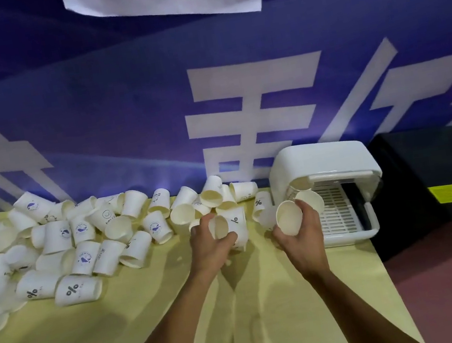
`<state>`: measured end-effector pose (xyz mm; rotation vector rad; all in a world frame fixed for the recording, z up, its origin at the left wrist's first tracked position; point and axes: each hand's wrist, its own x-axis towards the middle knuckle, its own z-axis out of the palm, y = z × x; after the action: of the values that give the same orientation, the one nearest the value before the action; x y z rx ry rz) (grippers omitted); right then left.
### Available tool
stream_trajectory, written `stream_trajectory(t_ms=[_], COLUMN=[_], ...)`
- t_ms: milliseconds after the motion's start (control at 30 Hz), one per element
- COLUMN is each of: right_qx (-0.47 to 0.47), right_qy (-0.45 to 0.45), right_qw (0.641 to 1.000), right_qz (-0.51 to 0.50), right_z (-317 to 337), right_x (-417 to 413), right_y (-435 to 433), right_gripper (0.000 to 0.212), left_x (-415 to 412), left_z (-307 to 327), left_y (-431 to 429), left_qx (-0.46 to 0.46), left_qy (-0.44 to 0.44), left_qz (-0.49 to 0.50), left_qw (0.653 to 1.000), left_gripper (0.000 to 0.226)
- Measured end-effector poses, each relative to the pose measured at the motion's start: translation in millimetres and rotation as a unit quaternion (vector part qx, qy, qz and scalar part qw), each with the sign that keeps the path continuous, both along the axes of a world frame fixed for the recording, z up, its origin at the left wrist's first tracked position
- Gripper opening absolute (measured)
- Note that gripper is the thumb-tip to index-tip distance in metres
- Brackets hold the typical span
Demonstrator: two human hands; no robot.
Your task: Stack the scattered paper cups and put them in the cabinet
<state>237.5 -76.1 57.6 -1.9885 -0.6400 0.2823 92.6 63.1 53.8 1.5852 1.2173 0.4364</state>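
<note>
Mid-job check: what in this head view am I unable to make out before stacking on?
1. Head view: number of cups nested in the left hand; its fingers and the front cup hide them.
2. Head view: inside of the white cabinet; its top, the right hand and the tilted cup cover it.
3. Head view: extent of the cup pile; cut off by the left edge.
4. Head view: small print on the cups; blurred.
</note>
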Motion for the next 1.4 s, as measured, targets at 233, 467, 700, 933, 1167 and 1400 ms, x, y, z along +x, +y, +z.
stream_trajectory(t_ms=[233,467,700,933,1167,1400], right_qx=[0.043,-0.01,-0.063,-0.113,-0.147,-0.181], right_qy=[-0.066,-0.101,-0.105,-0.102,-0.09,-0.072], right_qw=[0.996,0.995,0.992,0.988,0.984,0.98], right_qz=[-0.042,-0.02,0.023,0.022,0.032,0.032], right_z=[22.5,16.5,2.5,-16.2,-29.8,-31.2], right_x=[58.2,94.6,111.7,117.4,115.4,121.6], right_y=[-32.3,-41.7,-32.0,-19.8,-13.6,-11.1], right_gripper=[0.073,0.082,0.077,0.079,0.08,0.078], left_x=[47.3,79.3,98.2,111.0,112.8,118.3], left_z=[7.8,4.7,-0.8,-5.3,-8.4,-2.7], left_y=[-25.3,-34.6,-30.9,-23.4,-19.7,-17.8], left_qx=[0.019,0.04,0.045,0.056,0.057,0.055], left_qy=[-0.013,0.001,0.041,0.068,0.07,0.05], left_qz=[-0.048,-0.072,-0.081,-0.099,-0.103,-0.101], left_qw=[0.999,0.997,0.995,0.991,0.991,0.992], left_gripper=[0.07,0.079,0.084,0.079,0.079,0.076])
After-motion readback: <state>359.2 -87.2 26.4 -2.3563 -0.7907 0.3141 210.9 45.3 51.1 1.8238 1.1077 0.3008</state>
